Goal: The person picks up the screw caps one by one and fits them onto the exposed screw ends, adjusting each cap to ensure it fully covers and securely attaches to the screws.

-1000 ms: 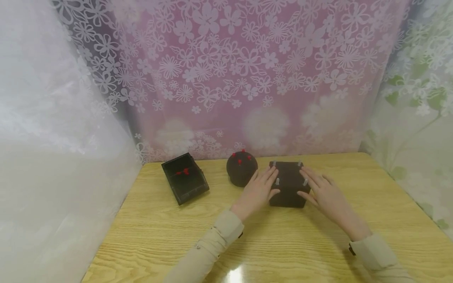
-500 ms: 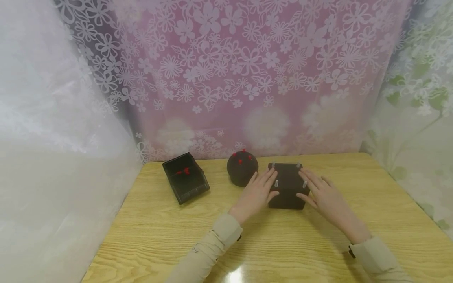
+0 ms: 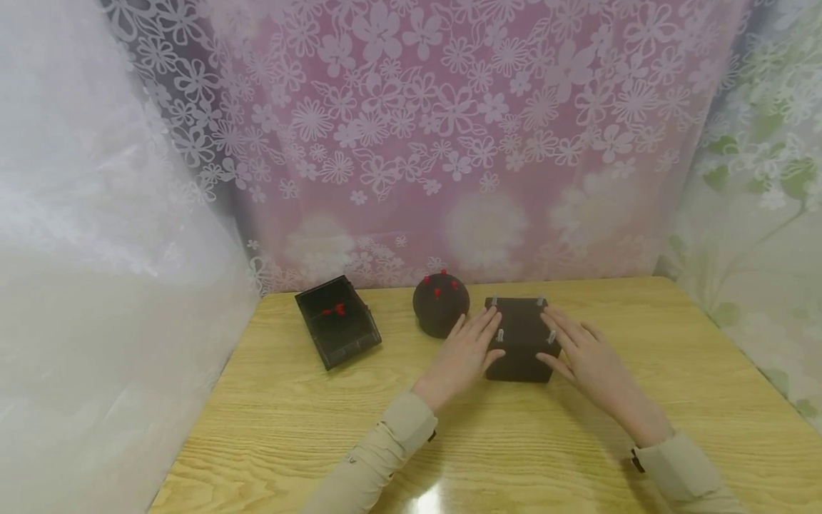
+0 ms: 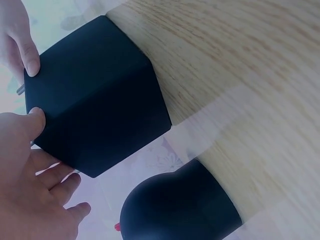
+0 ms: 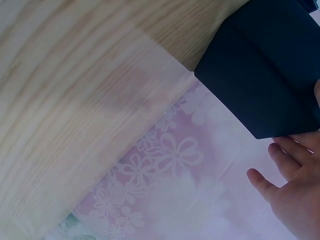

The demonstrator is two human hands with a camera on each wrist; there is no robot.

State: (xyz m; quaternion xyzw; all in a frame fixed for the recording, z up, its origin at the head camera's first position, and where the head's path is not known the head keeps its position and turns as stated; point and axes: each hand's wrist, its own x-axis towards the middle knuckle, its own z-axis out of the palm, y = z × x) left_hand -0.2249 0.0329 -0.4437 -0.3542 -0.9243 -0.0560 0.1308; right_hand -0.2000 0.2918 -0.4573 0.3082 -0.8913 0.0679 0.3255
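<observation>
A black cube-shaped block (image 3: 521,321) stands on the table, with several small clear or silvery clips near the corners of its top. My left hand (image 3: 456,357) holds its left side, fingers over the top edge and thumb on the near face. On the right side my right hand (image 3: 594,364) holds it the same way. In the left wrist view both thumbs press the dark block (image 4: 100,95). Close beyond my left hand sits a black dome-topped stand (image 3: 440,305) with several red pieces on its top.
A shallow black tray-like case (image 3: 339,323) lies at an angle on the left, with small red pieces in its middle. The wooden table (image 3: 514,450) ends at a pink flowered curtain (image 3: 449,143). Pale sheets hang on both sides.
The block has slid slightly toward me and a little left, with both hands moving along. The domed stand and the case stay in place.
</observation>
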